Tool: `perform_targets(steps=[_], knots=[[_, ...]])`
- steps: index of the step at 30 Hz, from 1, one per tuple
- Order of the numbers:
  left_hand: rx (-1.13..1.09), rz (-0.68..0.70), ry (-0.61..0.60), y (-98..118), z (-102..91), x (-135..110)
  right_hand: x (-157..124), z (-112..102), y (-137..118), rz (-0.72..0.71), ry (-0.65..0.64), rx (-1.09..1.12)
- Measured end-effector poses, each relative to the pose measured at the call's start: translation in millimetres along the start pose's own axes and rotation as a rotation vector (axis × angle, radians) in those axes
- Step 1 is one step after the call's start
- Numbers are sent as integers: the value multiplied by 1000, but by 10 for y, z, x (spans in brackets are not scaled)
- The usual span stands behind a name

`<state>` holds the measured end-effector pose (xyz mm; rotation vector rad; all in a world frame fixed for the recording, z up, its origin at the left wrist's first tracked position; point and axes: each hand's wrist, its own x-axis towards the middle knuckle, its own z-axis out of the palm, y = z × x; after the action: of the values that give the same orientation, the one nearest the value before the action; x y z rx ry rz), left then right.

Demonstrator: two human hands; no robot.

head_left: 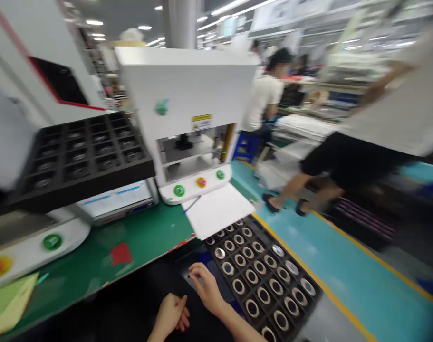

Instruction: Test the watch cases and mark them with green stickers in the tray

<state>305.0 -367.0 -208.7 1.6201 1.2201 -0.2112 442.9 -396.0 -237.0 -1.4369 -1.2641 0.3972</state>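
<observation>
- A workshop seen from the worker's own head; both bare hands are low in the view, over a dark lap, in front of the green tabletop's [150, 232] front edge.
- Left hand [170, 313]: over the lap, fingers loosely curled, thumb extended towards the right hand; the palm is hidden, so I cannot tell whether it holds anything.
- Right hand [207, 287]: raised just beside the black tray's left edge, fingers bent, thumb and forefinger near each other; whether something small is pinched there cannot be told.
- The black tray [262, 231] sits past the tabletop's right end, its square compartments holding ring-shaped parts [281, 329]; a few along its right edge look like filled silver discs [292, 267].
- White paper [219, 209] lies at the tabletop's right end, one corner reaching the tray's far end; a pen [192, 204] rests on its left edge.
- Behind the paper stands a white machine [198, 95] with two green buttons and a red-and-yellow one between.
- Left of it, a second black tray [105, 178] of round parts sits above a lit screen [116, 198].
- A red patch [121, 254] lies near the tabletop's front edge; a yellow-green pad [9, 299] is at its left corner.
- Beyond, one person [264, 97] sits on a blue stool [246, 147]; another [387, 109], blurred, is on the teal floor [302, 232].
</observation>
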Motion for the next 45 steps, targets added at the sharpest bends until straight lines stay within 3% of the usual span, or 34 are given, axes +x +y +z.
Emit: perform_targets(steps=[4, 8, 11, 15, 19, 21, 24, 28, 31, 35, 40, 45], knots=[[-90, -7, 82, -133, 63, -420, -231, 379, -261, -13, -310, 184], [-171, -97, 331, -357, 1, -904, -322, 653, -199, 26, -640, 238], [-176, -130, 565, -469, -2, -1406, -355, 733, -156, 9, -804, 163], [-102, -230, 953, -472, 103, -2157, -403, 657, -159, -29, -866, 24], [-12, -572, 1343, -567, 175, -2864, -453, 634, -161, -49, -853, -70], [36, -756, 1438, -668, 189, -3147, -467, 642, -144, -59, -846, -97], [103, -928, 1377, -795, 199, -3401, -477, 634, -105, -75, -845, -114], [109, -926, 1208, -717, 244, -3342, -487, 593, -58, -90, -841, -103], [81, -860, 1102, -492, 385, -3052, -491, 565, -36, -97, -835, -88], [-30, -786, 994, -315, 731, -2632, -490, 543, -15, -108, -829, -66], [-269, -776, 967, -583, 1043, -2326, -492, 538, 15, -115, -824, -40], [-525, -795, 1031, -1025, 1038, -2078, -494, 552, 17, -110, -824, -34]])
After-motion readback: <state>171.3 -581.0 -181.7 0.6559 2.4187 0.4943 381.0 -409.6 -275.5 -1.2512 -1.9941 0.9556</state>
